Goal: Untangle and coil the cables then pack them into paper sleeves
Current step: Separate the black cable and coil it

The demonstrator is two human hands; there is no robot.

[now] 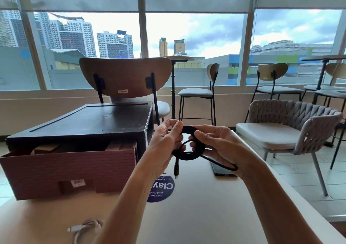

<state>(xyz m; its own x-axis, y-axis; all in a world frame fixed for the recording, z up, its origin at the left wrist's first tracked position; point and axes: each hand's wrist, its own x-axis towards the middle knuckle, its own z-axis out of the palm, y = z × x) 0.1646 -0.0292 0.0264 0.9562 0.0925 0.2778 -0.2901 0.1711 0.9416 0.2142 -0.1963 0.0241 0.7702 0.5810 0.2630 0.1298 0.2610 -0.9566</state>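
The fingers (175, 129) of our left hand (162, 146) are curled round the left side of the black cable (184, 154), thumb and fingertips pinching its upper rim. The fingers (206, 132) of our right hand (215, 146) are bent over the right side of the same coil and grip it there. The cable is wound into a small round ring of several turns, held in the air between both hands, to the right of the cardboard box (71, 168) and about level with its top. One plug (176, 170) hangs straight down from the ring. A loose length runs from the ring under our right hand and bends back in a loop by the wrist.

The box stands on the pale table (206, 215). A dark wooden tray (89, 123) lies across its top, and brown flat pieces stand inside; we cannot tell what they are. A white cable (84, 227) lies in a loose bunch on our side of the box, near the table's edge. A blue round sticker (164, 189) sits just right of the box's near corner, partly behind our left forearm. A phone (222, 170) lies further right of the box, under our right hand. A chair (125, 77) stands behind the box.
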